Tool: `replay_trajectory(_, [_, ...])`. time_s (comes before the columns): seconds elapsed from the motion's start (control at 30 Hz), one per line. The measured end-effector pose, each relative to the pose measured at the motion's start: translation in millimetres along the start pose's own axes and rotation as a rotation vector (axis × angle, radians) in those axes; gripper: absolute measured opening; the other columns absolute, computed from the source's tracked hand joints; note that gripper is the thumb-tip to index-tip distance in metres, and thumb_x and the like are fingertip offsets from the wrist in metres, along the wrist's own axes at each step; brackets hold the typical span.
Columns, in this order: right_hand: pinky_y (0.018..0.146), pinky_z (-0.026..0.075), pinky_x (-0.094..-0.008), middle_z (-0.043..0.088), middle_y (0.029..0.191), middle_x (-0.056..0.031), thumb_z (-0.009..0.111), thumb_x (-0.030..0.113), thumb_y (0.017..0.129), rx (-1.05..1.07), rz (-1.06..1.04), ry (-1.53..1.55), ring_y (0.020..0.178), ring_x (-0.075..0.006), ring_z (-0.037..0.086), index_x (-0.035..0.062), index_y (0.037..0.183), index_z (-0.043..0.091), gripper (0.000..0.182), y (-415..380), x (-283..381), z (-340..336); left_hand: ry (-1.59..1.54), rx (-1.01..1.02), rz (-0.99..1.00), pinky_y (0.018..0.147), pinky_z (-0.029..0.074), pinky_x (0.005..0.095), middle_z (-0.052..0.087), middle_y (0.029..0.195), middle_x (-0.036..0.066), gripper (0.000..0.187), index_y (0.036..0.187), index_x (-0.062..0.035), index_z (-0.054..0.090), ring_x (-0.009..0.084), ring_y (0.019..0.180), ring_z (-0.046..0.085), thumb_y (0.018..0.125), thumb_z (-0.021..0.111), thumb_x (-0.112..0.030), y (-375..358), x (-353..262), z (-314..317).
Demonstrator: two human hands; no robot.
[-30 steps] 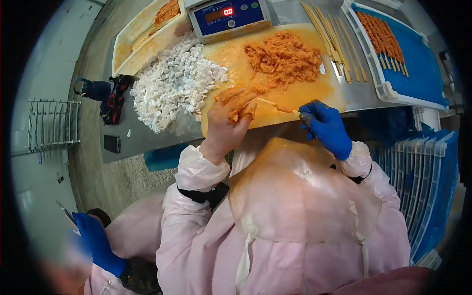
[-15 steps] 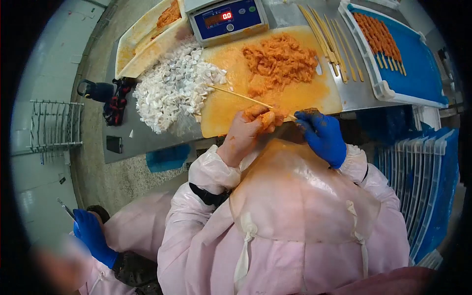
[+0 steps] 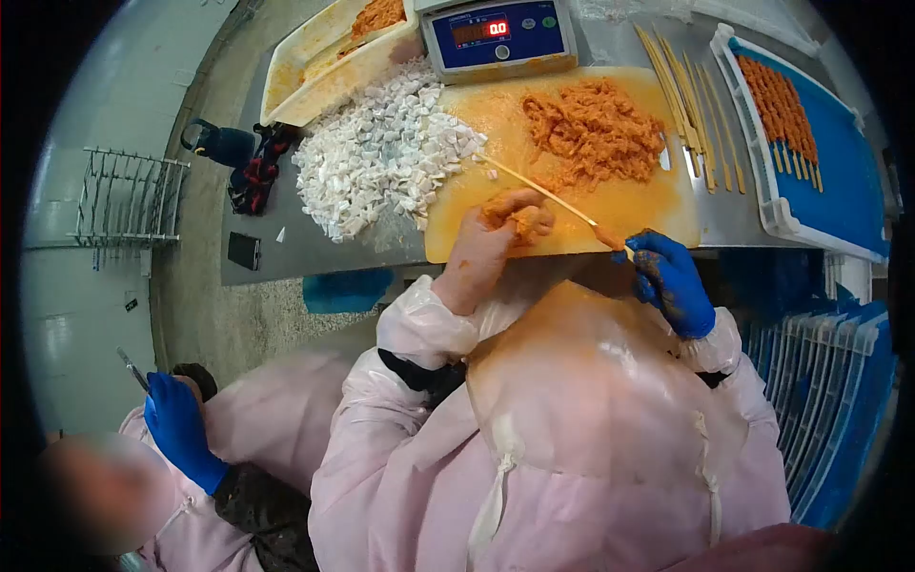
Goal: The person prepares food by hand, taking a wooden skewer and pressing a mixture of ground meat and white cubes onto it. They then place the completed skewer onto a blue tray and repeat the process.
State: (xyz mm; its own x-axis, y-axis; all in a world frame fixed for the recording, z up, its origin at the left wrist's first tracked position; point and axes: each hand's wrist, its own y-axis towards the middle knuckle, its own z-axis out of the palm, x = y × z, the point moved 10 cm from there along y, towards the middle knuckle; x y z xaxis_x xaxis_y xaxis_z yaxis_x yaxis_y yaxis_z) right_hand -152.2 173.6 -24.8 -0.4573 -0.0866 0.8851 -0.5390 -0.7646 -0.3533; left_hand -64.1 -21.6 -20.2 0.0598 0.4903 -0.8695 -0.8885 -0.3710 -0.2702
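A wooden skewer (image 3: 545,193) is pinched near its lower end by my blue-gloved right hand (image 3: 673,284). A small lump of orange meat (image 3: 607,236) sits on the stick just above those fingers. The skewer's far tip points up and left toward a heap of white chopped pieces (image 3: 381,153). My bare left hand (image 3: 488,246), smeared orange, has its fingers curled around some orange marinated meat and is apart from the stick. Both hands are at the near edge of a yellow-stained cutting board (image 3: 467,214), which carries a pile of shredded orange meat (image 3: 596,133).
Behind the board stands a digital scale (image 3: 500,43) reading 0.0, beside a white tub (image 3: 286,91) holding orange meat. Bare skewers (image 3: 681,105) lie to the right, near a blue-lined tray (image 3: 839,162) with loaded skewers. At lower left, a co-worker's gloved hand (image 3: 181,429) holds a pen-like object.
My hands have moved apart, and the right has carried the skewer away from the left. The meat lump on the stick now shows. The whole view has shifted slightly.
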Motion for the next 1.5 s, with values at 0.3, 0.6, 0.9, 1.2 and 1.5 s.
replay_trajectory(0.3, [0.041, 0.031, -0.0203, 0.053, 0.066, -0.0016, 0.048, 0.014, 0.092, -0.094, -0.061, -0.103, 0.045, -0.0058, 0.041, 0.002, 0.104, 0.057, 0.019, -10.5, -8.8, -26.7, 1.596, -0.144, 0.651, 0.079, 0.051, 0.0389, 0.065, 0.099, 0.018, 0.022, 0.098, -0.0049, 0.068, 0.0351, 0.091, 0.062, 0.077, 0.062, -0.006, 28.3, -78.4, -11.5])
replay_trajectory(0.6, [0.043, 0.034, -0.0214, 0.05, 0.064, -0.0014, 0.049, 0.01, 0.092, -0.19, 0.006, -0.165, 0.048, -0.0062, 0.043, 0.0011, 0.101, 0.057, 0.015, -25.5, -24.8, -41.5, 1.749, 0.019, 0.567, 0.073, 0.051, 0.0431, 0.065, 0.091, 0.017, 0.018, 0.092, -0.0045, 0.068, 0.036, 0.083, 0.062, 0.075, 0.067, -0.012, 25.1, -50.0, -7.8])
replay_trajectory(0.9, [0.061, 0.041, -0.0272, 0.053, 0.076, -0.0062, 0.053, 0.006, 0.091, -0.238, -0.151, -0.674, 0.067, -0.0121, 0.048, -0.0018, 0.096, 0.057, 0.01, -50.1, -13.0, -57.7, 1.393, -0.027, 0.427, 0.063, 0.051, 0.0344, 0.066, 0.079, 0.019, 0.016, 0.09, -0.0022, 0.07, 0.0287, 0.069, 0.066, 0.076, 0.065, -0.009, 12.3, -40.9, 9.2])
replay_trajectory(1.2, [0.059, 0.045, -0.0303, 0.061, 0.073, -0.0128, 0.06, 0.008, 0.087, -0.298, -0.233, -0.639, 0.064, -0.0131, 0.054, -0.0022, 0.094, 0.062, 0.013, -65.3, -6.2, -61.5, 1.189, -0.069, 0.206, 0.06, 0.048, 0.0262, 0.068, 0.074, 0.005, 0.019, 0.094, -0.0008, 0.071, 0.0097, 0.064, 0.058, 0.079, 0.063, -0.008, 19.7, -27.4, -8.1])
replay_trajectory(1.5, [0.06, 0.046, -0.0311, 0.062, 0.076, -0.0165, 0.06, 0.009, 0.087, -0.289, -0.275, -0.673, 0.065, -0.0153, 0.056, -0.0021, 0.094, 0.062, 0.013, -61.7, -9.6, -61.7, 1.213, -0.074, 0.156, 0.059, 0.047, 0.0234, 0.066, 0.072, 0.002, 0.019, 0.094, -0.0003, 0.071, 0.0071, 0.063, 0.056, 0.079, 0.062, -0.006, 21.8, -25.1, -11.4])
